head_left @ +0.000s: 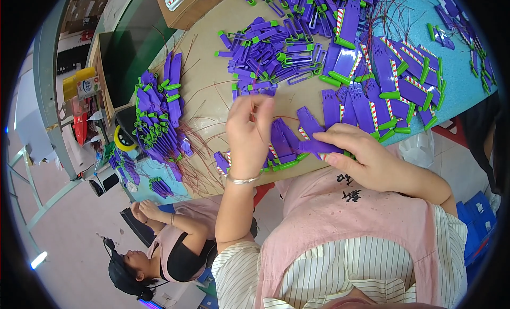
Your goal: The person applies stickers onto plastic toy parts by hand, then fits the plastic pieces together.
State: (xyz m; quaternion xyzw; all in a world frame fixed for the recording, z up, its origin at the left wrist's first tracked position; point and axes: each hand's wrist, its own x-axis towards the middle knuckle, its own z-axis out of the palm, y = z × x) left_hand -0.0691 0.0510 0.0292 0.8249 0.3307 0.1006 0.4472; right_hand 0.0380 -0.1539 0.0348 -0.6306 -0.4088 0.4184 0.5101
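My right hand (361, 155) grips a flat purple plastic blade-shaped piece (319, 147) between thumb and fingers near the table's front edge. To its left, my left hand (248, 131) is raised over the table with its fingers curled in; what they hold, if anything, is hidden. Thin reddish wires run across the table near this hand. Between and beneath my hands lie several purple blades (284, 139) with green edges and red-and-white striped strips. A larger heap of these striped blades (385, 104) spreads to the right of my right hand.
Beyond my hands is a pile of purple looped frames (287, 48) with green ends. More purple green-tipped parts (159, 112) with trailing wires heap at left. A black-and-yellow round object (125, 133) stands past them. A co-worker (170, 234) in a dark cap sits at lower left.
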